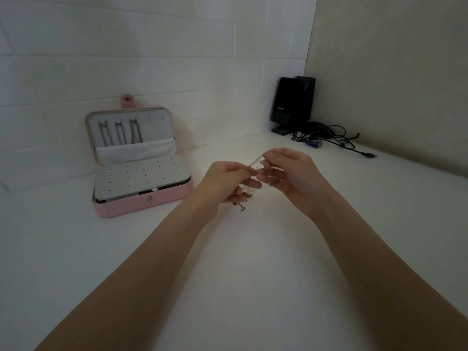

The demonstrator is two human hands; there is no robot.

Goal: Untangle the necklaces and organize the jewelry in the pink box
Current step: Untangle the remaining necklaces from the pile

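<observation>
- Two bare forearms reached out from the near edge of the white counter (253, 287) toward its middle.
- The left hand (222, 183) had its thumb and forefinger pinched on a thin tangled chain (255, 164), its lower fingers curled beneath.
- Loose ends of that chain dangled below the left hand, just above the counter surface.
- The right hand (288, 176) pinched the same chain close beside the left, fingertips of both hands nearly touching, with a short taut stretch running up to the right fingers.
- Left of the hands, toward the back edge of the counter, the pink box (141, 202) stood open, a white perforated tray (141, 177) resting on top of its base.
- Its raised lid leaned by the white brick wall, and three necklaces (119, 131) hung side by side inside the lid above a white pocket.
- In the far right corner stood black speakers (293, 102), with a jumble of dark cables (329, 138) trailing along the counter beside them.
</observation>
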